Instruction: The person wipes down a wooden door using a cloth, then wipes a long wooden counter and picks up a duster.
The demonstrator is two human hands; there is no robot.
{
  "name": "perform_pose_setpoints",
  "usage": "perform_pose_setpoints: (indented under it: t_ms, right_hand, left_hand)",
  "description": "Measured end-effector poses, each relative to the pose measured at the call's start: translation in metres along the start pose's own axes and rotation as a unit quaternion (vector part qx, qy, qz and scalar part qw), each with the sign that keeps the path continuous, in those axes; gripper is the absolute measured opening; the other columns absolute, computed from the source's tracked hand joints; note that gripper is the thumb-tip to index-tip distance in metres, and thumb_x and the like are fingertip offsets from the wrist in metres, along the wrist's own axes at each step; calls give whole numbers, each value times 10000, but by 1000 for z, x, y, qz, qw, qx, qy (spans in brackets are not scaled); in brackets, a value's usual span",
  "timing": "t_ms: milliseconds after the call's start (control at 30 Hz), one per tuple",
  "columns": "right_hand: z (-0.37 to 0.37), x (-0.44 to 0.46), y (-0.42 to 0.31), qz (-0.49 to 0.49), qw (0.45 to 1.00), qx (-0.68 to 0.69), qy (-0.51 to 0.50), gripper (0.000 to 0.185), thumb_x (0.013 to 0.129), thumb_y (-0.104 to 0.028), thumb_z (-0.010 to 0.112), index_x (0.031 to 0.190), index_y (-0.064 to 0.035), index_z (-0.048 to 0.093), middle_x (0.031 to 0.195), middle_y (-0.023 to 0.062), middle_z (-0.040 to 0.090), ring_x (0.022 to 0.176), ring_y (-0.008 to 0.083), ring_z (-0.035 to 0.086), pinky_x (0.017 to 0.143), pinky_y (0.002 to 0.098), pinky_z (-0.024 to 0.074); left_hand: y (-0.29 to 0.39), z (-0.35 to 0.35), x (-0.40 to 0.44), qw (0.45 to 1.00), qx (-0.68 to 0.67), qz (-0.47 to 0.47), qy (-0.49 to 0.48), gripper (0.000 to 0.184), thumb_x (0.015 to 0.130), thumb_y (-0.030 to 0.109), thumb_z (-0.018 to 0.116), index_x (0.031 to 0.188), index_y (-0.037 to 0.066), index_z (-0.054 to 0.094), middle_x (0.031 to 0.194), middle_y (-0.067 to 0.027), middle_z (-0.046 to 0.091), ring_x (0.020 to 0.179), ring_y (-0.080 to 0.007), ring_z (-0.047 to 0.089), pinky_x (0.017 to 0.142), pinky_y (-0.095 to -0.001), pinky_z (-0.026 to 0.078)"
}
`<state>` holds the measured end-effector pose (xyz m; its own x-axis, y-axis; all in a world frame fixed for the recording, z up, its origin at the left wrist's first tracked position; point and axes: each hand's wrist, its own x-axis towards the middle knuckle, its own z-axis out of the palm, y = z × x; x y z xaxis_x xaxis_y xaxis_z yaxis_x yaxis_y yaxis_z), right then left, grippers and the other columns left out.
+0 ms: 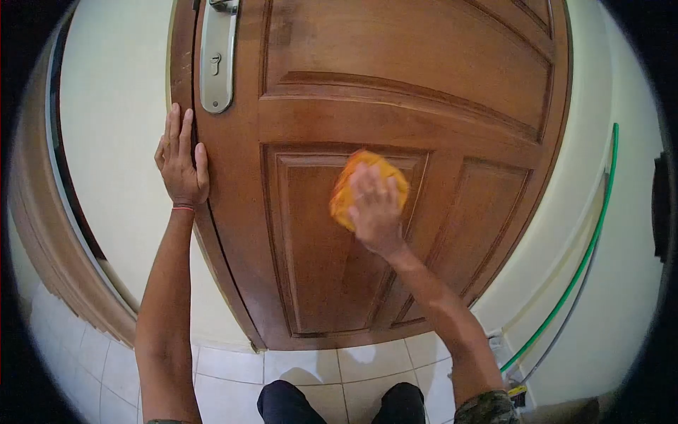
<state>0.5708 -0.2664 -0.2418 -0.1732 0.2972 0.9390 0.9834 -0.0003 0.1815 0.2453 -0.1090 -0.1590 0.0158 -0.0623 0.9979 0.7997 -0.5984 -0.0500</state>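
Note:
A brown wooden door (318, 247) with raised panels fills the middle of the view. My right hand (376, 208) presses an orange-yellow cloth (342, 201) flat against the upper part of the lower middle panel, and both look slightly blurred. At the door's left edge, my left hand (185, 166) rests flat on the frame with fingers pointing up and thumb apart, holding nothing. A thin red band circles that wrist. Above and right of it, a metal lock plate (216, 63) with a keyhole is fixed to the door.
A green hose (593, 244) runs down the right wall beside a thin grey line. Pale floor tiles (304, 364) lie below the door, where my dark-clad knees show. At the far left stands brown wooden trim (60, 247).

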Motion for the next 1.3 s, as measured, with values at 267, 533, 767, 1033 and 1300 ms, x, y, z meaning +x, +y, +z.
perform_pose_setpoints:
  t_ms: [267, 533, 767, 1033, 1300]
  right_hand:
    - [-12, 4, 23, 47, 999, 5, 24, 648, 910, -221, 500, 1483, 4, 296, 1573, 171, 237, 1455, 359, 211, 1179, 510, 142]
    - [22, -87, 7, 78, 993, 46, 70, 599, 948, -210, 450, 1453, 71, 293, 1523, 296, 245, 1415, 467, 227, 1156, 539, 210]
    - [70, -244, -39, 187, 976, 92, 59, 591, 982, -229, 404, 1461, 75, 242, 1518, 321, 214, 1390, 515, 237, 1134, 590, 210]
    - [45, -173, -8, 141, 983, 105, 52, 559, 993, -243, 399, 1454, 57, 299, 1520, 305, 238, 1410, 468, 233, 1140, 571, 209]
    - [45, -137, -23, -72, 987, 63, -128, 550, 942, -200, 465, 1464, -54, 369, 1516, 126, 376, 1373, 289, 392, 1127, 435, 311]
  left_hand:
    - [-1, 1, -1, 1000, 4, 9, 3, 545, 957, 227, 404, 1497, 181, 347, 1578, -24, 286, 1450, -164, 260, 1143, -361, 173]
    - [0, 2, 0, 999, -15, 30, 19, 532, 967, 235, 422, 1489, 150, 368, 1570, -50, 304, 1447, -189, 268, 1129, -368, 182]
    - [6, 4, 1, 997, -21, 63, 26, 501, 1001, 242, 384, 1492, 146, 359, 1565, -76, 309, 1428, -199, 303, 1122, -364, 200]
    - [4, 4, 0, 998, -21, 62, 21, 492, 1011, 262, 368, 1488, 143, 365, 1564, -85, 305, 1429, -217, 301, 1124, -370, 203]
    - [0, 4, -1, 999, -8, 36, 18, 523, 977, 240, 410, 1492, 168, 364, 1569, -60, 301, 1435, -198, 291, 1122, -370, 190]
